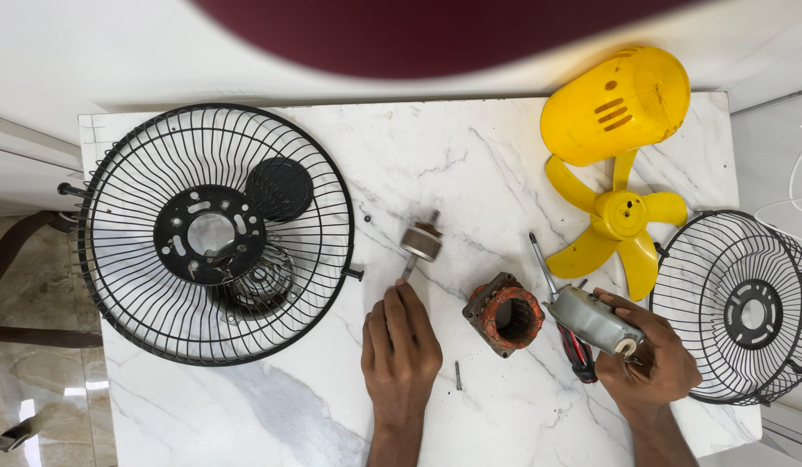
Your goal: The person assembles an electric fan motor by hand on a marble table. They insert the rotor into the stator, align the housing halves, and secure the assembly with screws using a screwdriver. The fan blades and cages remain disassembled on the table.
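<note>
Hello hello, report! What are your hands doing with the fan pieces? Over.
Left hand fingertips on rotor shaft. Right hand gripping grey motor housing. Copper-wound stator sits between the hands; screwdriver lies under the housing.

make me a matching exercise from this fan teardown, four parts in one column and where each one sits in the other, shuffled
Parts:
1. yellow fan blade
2. copper-wound stator
3. rotor with shaft
4. grey motor housing

Places:
A. held in the right hand
B. on the marble table between the two hands
C. just beyond the left hand, at its fingertips
D. below the yellow motor cover, beside the smaller wire guard

Pairs: 1-D, 2-B, 3-C, 4-A
</note>
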